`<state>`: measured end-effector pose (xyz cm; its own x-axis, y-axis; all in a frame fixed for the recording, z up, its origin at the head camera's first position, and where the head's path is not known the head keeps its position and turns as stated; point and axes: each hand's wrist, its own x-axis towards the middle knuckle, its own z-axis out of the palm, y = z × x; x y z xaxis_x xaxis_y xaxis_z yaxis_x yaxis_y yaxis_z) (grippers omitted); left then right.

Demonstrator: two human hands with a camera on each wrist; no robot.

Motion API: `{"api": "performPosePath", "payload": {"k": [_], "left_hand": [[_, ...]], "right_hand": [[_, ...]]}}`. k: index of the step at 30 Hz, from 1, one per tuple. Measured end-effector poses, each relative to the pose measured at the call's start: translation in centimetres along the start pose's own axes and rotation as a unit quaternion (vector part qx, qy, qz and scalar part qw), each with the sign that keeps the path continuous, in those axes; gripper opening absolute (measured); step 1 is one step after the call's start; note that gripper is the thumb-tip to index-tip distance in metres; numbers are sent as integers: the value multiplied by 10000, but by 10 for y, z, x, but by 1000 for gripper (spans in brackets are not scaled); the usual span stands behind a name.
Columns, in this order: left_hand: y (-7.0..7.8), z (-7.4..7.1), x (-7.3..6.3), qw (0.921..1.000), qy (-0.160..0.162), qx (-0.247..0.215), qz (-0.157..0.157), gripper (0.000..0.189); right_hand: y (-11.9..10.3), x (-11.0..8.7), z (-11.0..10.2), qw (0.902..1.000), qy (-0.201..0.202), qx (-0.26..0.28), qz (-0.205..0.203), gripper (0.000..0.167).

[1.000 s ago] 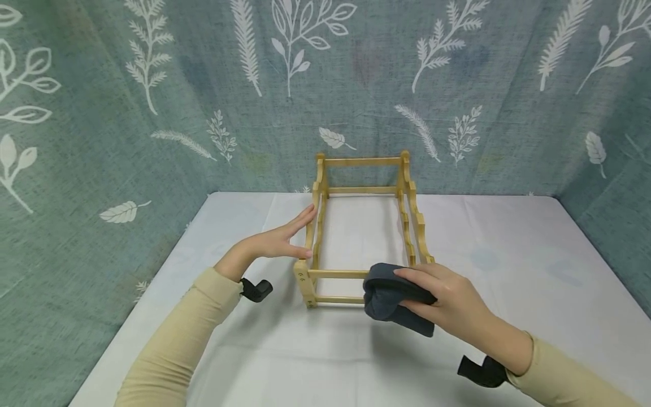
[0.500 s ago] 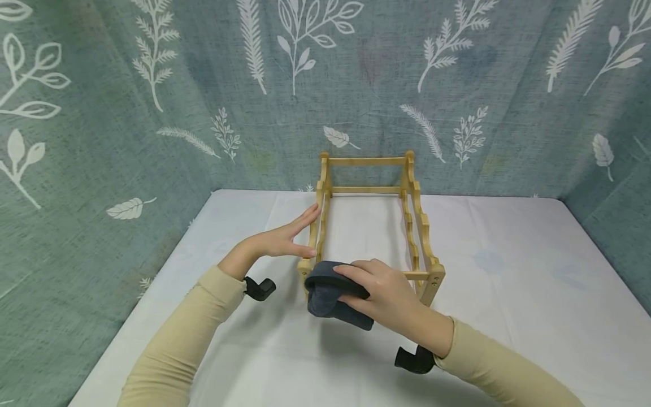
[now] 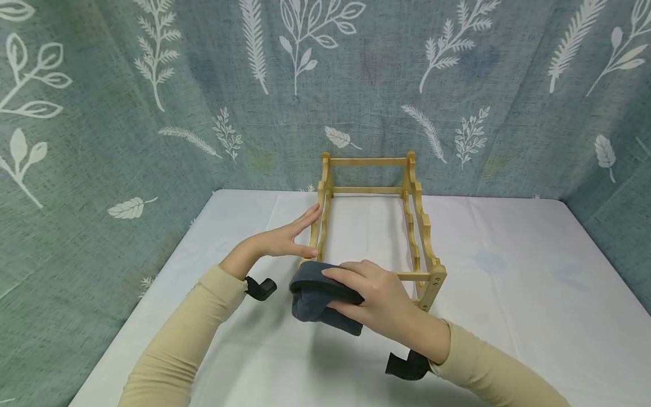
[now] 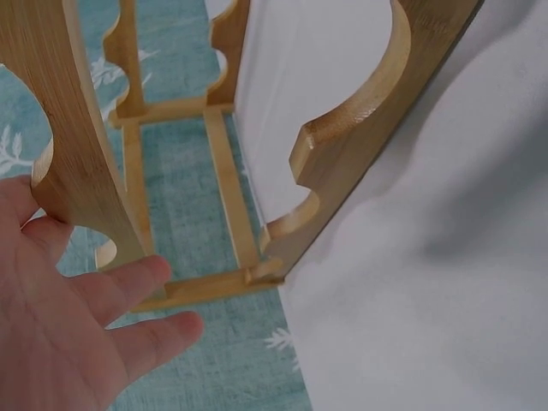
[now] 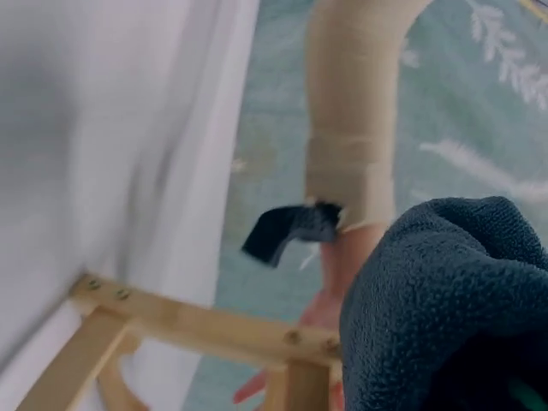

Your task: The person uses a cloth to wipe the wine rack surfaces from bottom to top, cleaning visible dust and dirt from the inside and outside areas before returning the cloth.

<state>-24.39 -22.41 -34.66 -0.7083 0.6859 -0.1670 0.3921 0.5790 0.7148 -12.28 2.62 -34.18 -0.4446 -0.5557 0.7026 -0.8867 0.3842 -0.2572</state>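
Note:
A light wooden rack with scalloped sides stands lengthwise on the table. My left hand rests against its left side, fingers spread and fairly straight. In the left wrist view the fingertips lie at the notched side panel. My right hand grips a folded dark blue cloth, thumb below and fingers on top. The cloth overlaps the rack's front left corner in the head view, hiding the left post. Its terry-like surface fills the lower right of the right wrist view, beside the rack's end bar.
A white cloth covers the table. Green fabric with white leaf prints hangs behind and along both sides. Black straps stick out at both wrists.
My right hand has carried the folded cloth leftward along the rack's front end, from the right corner to the left corner. The left hand keeps its place on the rack's side.

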Motion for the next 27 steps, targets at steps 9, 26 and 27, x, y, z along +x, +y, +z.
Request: {"api": "performPosePath", "payload": {"k": [9,26,27], "left_hand": [[1,1,0,10000,14,15,12,101],[-1,2,0,10000,48,-65,-38,104],[0,2,0,10000,42,-73,-35,104]], "right_hand": [[3,-3,25,9970,-219,-674,-297,47],[6,-26,61,9864,-1322,-935,296,44],[5,-23,57,9888,-1140,-933,237,44]]}}
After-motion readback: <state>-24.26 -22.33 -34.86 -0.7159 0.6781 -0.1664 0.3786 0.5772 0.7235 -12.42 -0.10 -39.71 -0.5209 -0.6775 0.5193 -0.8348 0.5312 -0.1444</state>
